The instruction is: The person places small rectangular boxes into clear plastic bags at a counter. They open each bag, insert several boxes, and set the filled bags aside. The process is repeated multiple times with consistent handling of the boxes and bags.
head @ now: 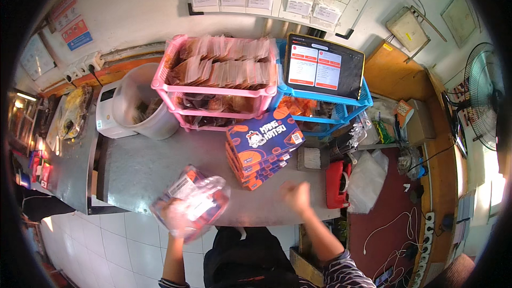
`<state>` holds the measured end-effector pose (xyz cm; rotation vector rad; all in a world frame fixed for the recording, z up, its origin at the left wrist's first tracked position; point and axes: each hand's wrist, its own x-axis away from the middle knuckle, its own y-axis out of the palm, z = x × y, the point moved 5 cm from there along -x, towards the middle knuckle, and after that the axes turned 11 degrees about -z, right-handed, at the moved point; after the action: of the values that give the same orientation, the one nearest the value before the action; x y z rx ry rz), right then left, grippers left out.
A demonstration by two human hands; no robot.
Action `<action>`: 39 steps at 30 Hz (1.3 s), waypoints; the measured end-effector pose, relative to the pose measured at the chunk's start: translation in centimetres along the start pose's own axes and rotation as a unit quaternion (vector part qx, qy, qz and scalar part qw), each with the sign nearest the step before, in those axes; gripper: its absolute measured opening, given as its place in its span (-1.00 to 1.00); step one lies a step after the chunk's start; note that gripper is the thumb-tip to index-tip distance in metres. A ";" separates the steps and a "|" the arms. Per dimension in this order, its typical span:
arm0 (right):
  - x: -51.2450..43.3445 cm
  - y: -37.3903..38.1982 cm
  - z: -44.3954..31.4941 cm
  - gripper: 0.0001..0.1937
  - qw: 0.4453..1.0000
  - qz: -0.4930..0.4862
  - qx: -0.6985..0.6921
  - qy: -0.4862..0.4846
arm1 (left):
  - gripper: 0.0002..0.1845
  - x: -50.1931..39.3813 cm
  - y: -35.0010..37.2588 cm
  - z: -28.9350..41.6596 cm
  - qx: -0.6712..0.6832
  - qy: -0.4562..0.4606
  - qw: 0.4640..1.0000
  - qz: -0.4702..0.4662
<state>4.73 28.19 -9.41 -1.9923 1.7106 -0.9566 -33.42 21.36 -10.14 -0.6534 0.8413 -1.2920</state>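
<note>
My left hand (177,217) grips a clear plastic bag (218,192) at the front left edge of the metal table. Inside the bag is a dark blue and orange printed box (190,176), with a white label on it. Motion blurs both bag and hand. My right hand (298,197) hangs over the table's front right, fingers curled and blurred; whether it holds something small cannot be seen. It is between a stack of blue and orange cardboard boxes (266,140) and a red tape dispenser (338,184).
A pink basket (224,90) of small plastic packets stands behind the boxes. Beside it, a tablet (324,68) leans on a blue basket (340,116). At left stand a translucent bucket (156,122) and a white device (106,118). Plastic bags (368,180) lie right of the dispenser.
</note>
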 end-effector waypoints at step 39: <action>3.4 15.1 -17.9 -0.86 0.940 -0.242 -0.069 -0.229 | -0.73 -5.5 -2.3 -0.8 0.398 -0.044 0.844 -0.358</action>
<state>-18.31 24.65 -5.54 -2.5441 1.0810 -0.4457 -35.76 26.44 -7.80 -0.3316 -0.1126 -2.0846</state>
